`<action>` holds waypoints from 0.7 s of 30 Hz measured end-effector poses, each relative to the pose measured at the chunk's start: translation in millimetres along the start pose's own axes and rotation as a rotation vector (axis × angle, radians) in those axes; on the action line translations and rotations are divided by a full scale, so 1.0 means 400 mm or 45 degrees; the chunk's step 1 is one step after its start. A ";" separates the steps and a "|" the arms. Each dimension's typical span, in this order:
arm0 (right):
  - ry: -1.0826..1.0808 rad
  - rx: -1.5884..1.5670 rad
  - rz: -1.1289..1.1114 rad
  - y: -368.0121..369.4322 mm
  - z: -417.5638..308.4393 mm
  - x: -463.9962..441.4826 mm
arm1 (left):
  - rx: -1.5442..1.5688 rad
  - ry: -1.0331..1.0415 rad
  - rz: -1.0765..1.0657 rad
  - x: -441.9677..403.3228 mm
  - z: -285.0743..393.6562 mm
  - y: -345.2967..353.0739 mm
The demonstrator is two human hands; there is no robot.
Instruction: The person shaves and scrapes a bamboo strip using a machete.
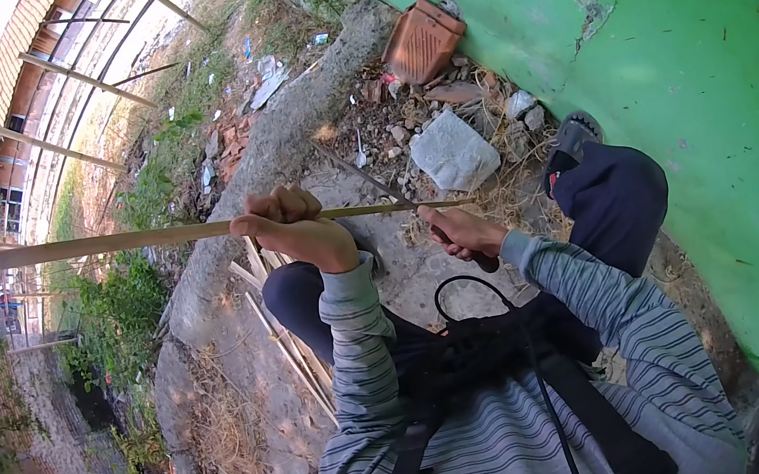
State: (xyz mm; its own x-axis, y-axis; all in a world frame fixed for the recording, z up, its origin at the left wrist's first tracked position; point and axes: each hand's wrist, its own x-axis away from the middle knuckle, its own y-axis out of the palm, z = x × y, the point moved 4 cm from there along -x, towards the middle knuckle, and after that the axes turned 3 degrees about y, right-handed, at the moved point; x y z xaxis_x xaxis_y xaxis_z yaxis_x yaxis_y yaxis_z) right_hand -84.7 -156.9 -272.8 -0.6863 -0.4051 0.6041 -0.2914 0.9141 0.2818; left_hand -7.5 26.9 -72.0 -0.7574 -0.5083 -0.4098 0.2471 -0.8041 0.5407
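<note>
My left hand (297,231) is closed around a long, flat bamboo strip (117,243). The strip lies nearly level across the view, its wide end far to the left and its thin end by my right hand. My right hand (462,233) grips a knife (366,174) by its dark handle, which shows below the fist. The narrow blade points up and to the left, crossing the strip close to my right fingers. Whether the edge is cutting into the bamboo cannot be made out.
More thin bamboo strips (287,345) lie on the ground beside my left knee. Ahead are a white stone block (454,151), rubble and an orange clay block (422,39). A green wall (677,83) stands close on the right. A low concrete edge (304,98) curves along the left.
</note>
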 end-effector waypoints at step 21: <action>-0.016 0.062 0.204 -0.053 0.145 -0.080 | 0.088 -0.039 -0.005 -0.011 0.001 -0.062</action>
State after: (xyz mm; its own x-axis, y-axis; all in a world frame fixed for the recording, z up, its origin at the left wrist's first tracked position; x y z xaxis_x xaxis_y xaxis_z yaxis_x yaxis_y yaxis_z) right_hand -95.3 -162.3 -341.4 -0.7351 -0.2538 0.6287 -0.2092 0.9670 0.1458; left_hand -10.4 49.3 -83.4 -0.7768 -0.4948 -0.3897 0.2027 -0.7822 0.5891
